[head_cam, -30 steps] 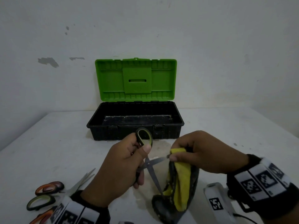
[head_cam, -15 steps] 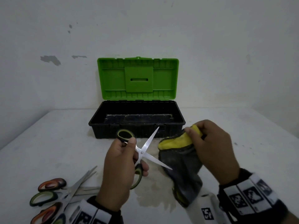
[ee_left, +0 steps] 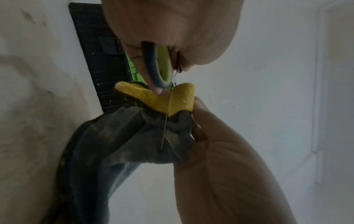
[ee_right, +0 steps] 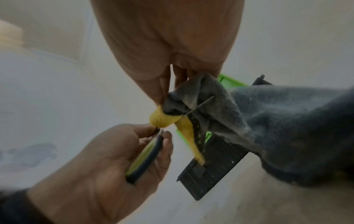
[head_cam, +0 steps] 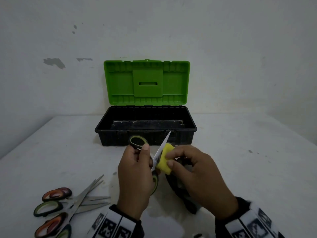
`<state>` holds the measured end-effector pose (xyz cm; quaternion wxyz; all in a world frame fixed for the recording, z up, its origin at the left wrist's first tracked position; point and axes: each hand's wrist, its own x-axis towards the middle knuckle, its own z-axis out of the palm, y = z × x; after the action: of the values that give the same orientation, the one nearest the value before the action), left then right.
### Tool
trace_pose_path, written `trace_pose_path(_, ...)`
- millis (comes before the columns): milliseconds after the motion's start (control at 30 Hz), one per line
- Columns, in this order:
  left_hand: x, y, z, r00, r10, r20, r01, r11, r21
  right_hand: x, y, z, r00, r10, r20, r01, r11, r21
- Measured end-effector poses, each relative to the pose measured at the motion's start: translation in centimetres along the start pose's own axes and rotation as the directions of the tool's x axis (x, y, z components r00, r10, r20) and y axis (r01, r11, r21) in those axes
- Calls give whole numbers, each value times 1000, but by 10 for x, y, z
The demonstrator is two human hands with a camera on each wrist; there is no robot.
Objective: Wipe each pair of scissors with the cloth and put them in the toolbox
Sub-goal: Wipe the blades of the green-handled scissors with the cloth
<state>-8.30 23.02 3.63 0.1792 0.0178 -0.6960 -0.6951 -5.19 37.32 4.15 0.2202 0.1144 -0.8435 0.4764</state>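
My left hand (head_cam: 137, 170) grips the black-and-green handles of a pair of scissors (head_cam: 160, 150), blades spread, one blade tip pointing up toward the toolbox. My right hand (head_cam: 193, 170) pinches the yellow-and-grey cloth (head_cam: 164, 160) folded around a blade near the pivot. In the left wrist view the yellow fold of the cloth (ee_left: 172, 101) wraps the thin blade, and the grey part hangs below. The right wrist view has the same cloth (ee_right: 249, 121) draped from my fingers. The black toolbox (head_cam: 145, 133) stands just behind, its green lid (head_cam: 146, 83) upright.
Several more scissors (head_cam: 65, 208) with orange and green handles lie in a heap at the front left of the white table (head_cam: 248, 160). A wall rises right behind the toolbox. A damp patch marks the table under my hands.
My right hand has brought the cloth from beside the scissors onto a blade and folded it round. The left hand kept the open scissors almost in place.
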Motion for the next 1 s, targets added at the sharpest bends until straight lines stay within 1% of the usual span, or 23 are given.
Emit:
trace_pose_path(67, -1, -1, 1, 1000, 18, 11, -18, 1000, 7, -1, 5, -1, 998, 60, -12, -59, 998, 8)
trace_pose_path(133, -1, -2, 1, 999, 33, 17, -33, 999, -2, 0, 6, -4, 991, 129, 32, -129, 991, 17)
trace_pose_path(167, -1, -3, 1, 998, 50, 28, -50, 999, -1, 1, 6, -5, 988, 141, 70, -144, 989, 32)
trace_pose_path(267, -2, -5, 1, 993, 91, 70, -91, 996, 1, 4, 3, -8, 973, 101, 208, -126, 986, 112)
trace_pose_path(333, -3, -5, 2, 991, 106, 84, -107, 994, 3, 7, 3, -8, 961, 85, 264, -115, 988, 102)
trace_pose_path(400, -4, -5, 3, 990, 112, 87, -112, 994, -1, 9, 2, -7, 951, 89, 297, -121, 989, 90)
trace_pose_path(533, -3, -1, 2, 993, 107, 56, -106, 994, -20, 15, 2, -11, 939, 72, 336, -87, 996, 29)
trace_pose_path(600, 4, 2, -3, 997, 80, 23, -79, 995, -61, 15, 4, -20, 919, 109, 379, -125, 992, 19)
trace_pose_path(667, 13, 7, -8, 998, 52, 17, -51, 995, -91, 14, 6, -28, 895, 137, 425, -171, 984, 42)
trace_pose_path(733, 18, 10, -12, 998, 57, 41, -53, 994, -97, 12, 7, -32, 889, 144, 435, -182, 982, 47)
trace_pose_path(867, 17, 13, -9, 996, 73, 46, -67, 992, -104, 16, 4, -31, 913, 142, 384, -176, 983, 55)
trace_pose_path(1000, 18, 12, -9, 998, 46, 35, -41, 991, -128, 21, 1, -30, 892, 127, 434, -182, 979, 89)
